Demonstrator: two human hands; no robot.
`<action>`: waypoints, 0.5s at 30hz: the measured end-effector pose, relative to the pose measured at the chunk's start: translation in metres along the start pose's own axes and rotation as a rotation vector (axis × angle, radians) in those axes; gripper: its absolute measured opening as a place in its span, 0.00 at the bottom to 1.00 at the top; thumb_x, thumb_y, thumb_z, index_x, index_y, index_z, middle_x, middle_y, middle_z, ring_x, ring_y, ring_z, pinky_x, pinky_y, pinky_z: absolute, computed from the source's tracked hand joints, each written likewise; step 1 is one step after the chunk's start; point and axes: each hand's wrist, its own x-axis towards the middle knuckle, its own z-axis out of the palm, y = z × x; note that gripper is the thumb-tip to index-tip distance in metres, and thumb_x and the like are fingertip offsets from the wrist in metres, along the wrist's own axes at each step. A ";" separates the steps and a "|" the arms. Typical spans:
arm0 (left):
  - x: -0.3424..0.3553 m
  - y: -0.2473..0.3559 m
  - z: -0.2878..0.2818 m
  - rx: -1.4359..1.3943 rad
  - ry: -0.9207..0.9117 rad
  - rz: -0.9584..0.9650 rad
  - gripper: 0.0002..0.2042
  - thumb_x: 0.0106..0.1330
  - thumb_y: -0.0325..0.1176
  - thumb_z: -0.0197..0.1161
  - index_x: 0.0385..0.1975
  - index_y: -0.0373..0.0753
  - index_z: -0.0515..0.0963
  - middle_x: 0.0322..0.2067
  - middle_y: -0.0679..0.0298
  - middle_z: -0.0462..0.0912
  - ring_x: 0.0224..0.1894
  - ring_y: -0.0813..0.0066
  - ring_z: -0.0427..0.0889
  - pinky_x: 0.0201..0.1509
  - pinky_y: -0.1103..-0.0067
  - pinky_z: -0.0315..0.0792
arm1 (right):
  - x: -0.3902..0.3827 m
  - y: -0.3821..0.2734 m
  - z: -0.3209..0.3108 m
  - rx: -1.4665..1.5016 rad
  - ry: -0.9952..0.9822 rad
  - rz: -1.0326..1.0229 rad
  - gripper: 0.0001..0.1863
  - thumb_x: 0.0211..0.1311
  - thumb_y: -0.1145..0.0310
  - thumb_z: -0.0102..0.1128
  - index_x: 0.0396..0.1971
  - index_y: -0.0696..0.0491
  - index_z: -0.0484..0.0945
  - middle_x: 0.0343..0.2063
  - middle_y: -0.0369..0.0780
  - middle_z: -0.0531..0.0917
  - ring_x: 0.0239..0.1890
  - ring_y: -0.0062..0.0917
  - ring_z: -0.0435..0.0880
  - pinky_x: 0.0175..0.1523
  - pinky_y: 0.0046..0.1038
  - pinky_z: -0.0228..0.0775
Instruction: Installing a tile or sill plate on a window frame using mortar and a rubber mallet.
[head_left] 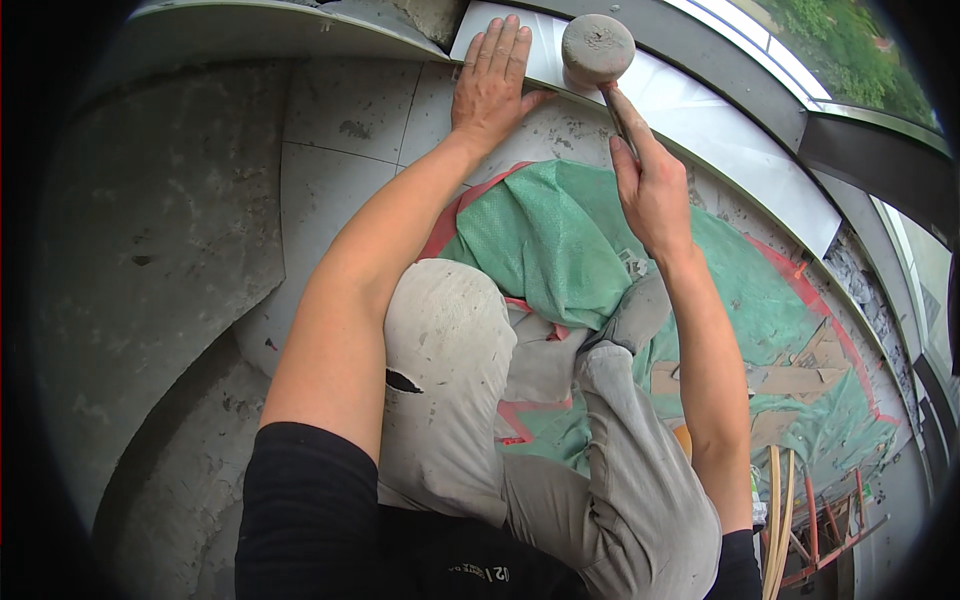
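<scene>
A long pale slab (700, 115) with a glossy face lies along the ledge beneath the window. My left hand (491, 85) rests flat near the slab's left end, fingers stretched out over it. In my right hand (652, 185) is a rubber mallet (598, 48), gripped by its handle, with the index finger along it. The mallet's round, dusty head is over the slab, right of my left hand; whether it touches the surface I cannot tell.
Green woven sheeting (560, 240) with red edges covers the floor around my legs. Flattened cardboard (800, 375) lies at the right, above wooden strips (778, 510) and a red metal frame (835, 530). A large grey board (180, 220) stands at left. Rubble (870, 275) fills the ledge past the slab.
</scene>
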 end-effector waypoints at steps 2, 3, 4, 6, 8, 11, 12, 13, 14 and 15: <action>0.000 -0.001 -0.001 -0.001 0.000 0.000 0.57 0.67 0.63 0.81 0.89 0.36 0.62 0.89 0.51 0.64 0.93 0.53 0.60 0.96 0.55 0.53 | 0.000 -0.006 0.000 0.022 0.001 0.027 0.32 0.87 0.73 0.62 0.86 0.43 0.75 0.55 0.56 0.94 0.53 0.52 0.96 0.59 0.47 0.86; 0.000 0.000 -0.001 -0.002 0.000 0.001 0.57 0.67 0.62 0.81 0.89 0.37 0.62 0.89 0.51 0.64 0.93 0.53 0.60 0.96 0.55 0.53 | 0.000 -0.006 0.002 0.024 0.000 0.026 0.32 0.87 0.73 0.62 0.86 0.43 0.75 0.55 0.56 0.94 0.53 0.52 0.96 0.59 0.47 0.86; 0.000 0.000 -0.001 -0.002 0.000 0.003 0.57 0.67 0.62 0.82 0.89 0.37 0.62 0.89 0.51 0.64 0.93 0.53 0.60 0.96 0.55 0.53 | -0.001 -0.005 0.004 0.043 0.033 -0.003 0.32 0.87 0.73 0.62 0.86 0.43 0.75 0.55 0.56 0.94 0.53 0.52 0.96 0.60 0.47 0.86; 0.000 0.002 -0.001 -0.008 0.008 0.002 0.57 0.66 0.62 0.82 0.89 0.37 0.62 0.89 0.51 0.65 0.93 0.52 0.60 0.96 0.55 0.53 | 0.004 -0.008 0.003 0.063 0.070 -0.040 0.32 0.87 0.73 0.62 0.86 0.43 0.75 0.55 0.56 0.94 0.53 0.52 0.96 0.60 0.47 0.86; 0.000 0.003 0.000 -0.014 0.011 -0.001 0.57 0.66 0.61 0.82 0.89 0.37 0.62 0.89 0.51 0.65 0.92 0.52 0.60 0.96 0.55 0.53 | 0.007 -0.012 -0.001 0.034 -0.046 0.097 0.31 0.87 0.73 0.62 0.85 0.45 0.76 0.59 0.56 0.93 0.57 0.52 0.95 0.62 0.46 0.86; 0.000 0.002 0.000 -0.007 0.016 -0.007 0.57 0.66 0.60 0.83 0.89 0.37 0.62 0.89 0.50 0.65 0.92 0.51 0.60 0.96 0.55 0.53 | 0.006 -0.017 -0.001 0.021 -0.003 0.031 0.31 0.87 0.73 0.62 0.85 0.46 0.76 0.62 0.55 0.93 0.59 0.52 0.95 0.63 0.45 0.86; 0.000 0.004 0.000 -0.027 0.025 -0.011 0.57 0.65 0.59 0.83 0.89 0.36 0.62 0.89 0.50 0.65 0.92 0.50 0.60 0.96 0.54 0.53 | 0.005 -0.014 0.000 0.020 -0.003 0.031 0.31 0.87 0.73 0.62 0.85 0.46 0.76 0.62 0.55 0.93 0.59 0.52 0.95 0.63 0.45 0.86; 0.000 0.005 0.001 -0.046 0.035 -0.016 0.57 0.65 0.59 0.84 0.89 0.36 0.62 0.89 0.50 0.65 0.92 0.50 0.60 0.96 0.54 0.53 | 0.002 -0.009 0.002 0.035 0.015 0.013 0.31 0.87 0.73 0.62 0.85 0.46 0.76 0.62 0.55 0.92 0.59 0.53 0.95 0.63 0.45 0.86; -0.001 0.003 0.000 -0.038 0.033 -0.015 0.57 0.65 0.59 0.84 0.89 0.36 0.62 0.89 0.50 0.65 0.92 0.50 0.60 0.96 0.54 0.53 | 0.003 -0.013 0.005 0.060 0.034 -0.009 0.31 0.87 0.73 0.62 0.85 0.46 0.76 0.63 0.55 0.92 0.59 0.53 0.95 0.63 0.45 0.86; -0.002 0.004 0.001 -0.035 0.034 -0.013 0.57 0.65 0.59 0.84 0.89 0.36 0.62 0.89 0.50 0.65 0.92 0.50 0.60 0.96 0.53 0.53 | 0.005 -0.015 0.004 0.067 0.033 -0.012 0.31 0.87 0.73 0.62 0.85 0.46 0.76 0.63 0.55 0.92 0.59 0.53 0.95 0.63 0.45 0.86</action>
